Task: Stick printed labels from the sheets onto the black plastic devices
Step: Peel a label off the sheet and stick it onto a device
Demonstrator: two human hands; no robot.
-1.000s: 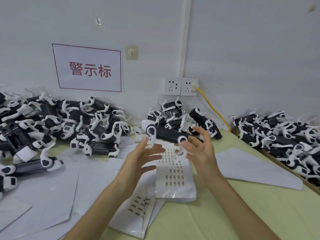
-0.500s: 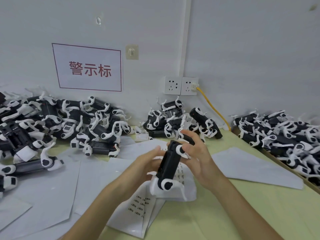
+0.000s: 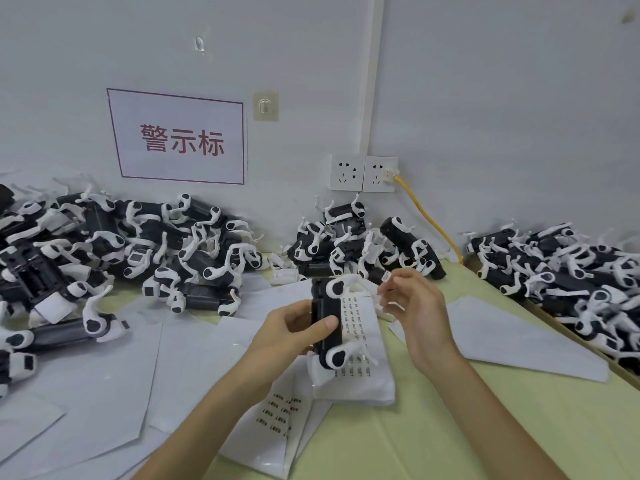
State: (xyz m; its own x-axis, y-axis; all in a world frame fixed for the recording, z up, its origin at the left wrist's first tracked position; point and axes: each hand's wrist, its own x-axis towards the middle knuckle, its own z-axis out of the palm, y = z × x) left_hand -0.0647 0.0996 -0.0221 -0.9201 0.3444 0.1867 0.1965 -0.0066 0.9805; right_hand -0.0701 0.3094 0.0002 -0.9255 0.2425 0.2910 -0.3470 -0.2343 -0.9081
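Two bare forearms come in from the bottom edge of the frame: the left forearm (image 3: 214,417) at lower centre-left, the right forearm (image 3: 485,414) at lower right. Both are slim, narrow at the wrist and bare along their whole visible length. The left grip (image 3: 291,330) has slender fingers and a short, trimmed thumbnail. The right grip (image 3: 415,306) is likewise slender-fingered, with faintly marked knuckles.

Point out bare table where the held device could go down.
Bare table lies front right, bordered by the label sheets and the blank sheet. Crowded: the left pile, back pile and right pile of devices; paper covers the front left.
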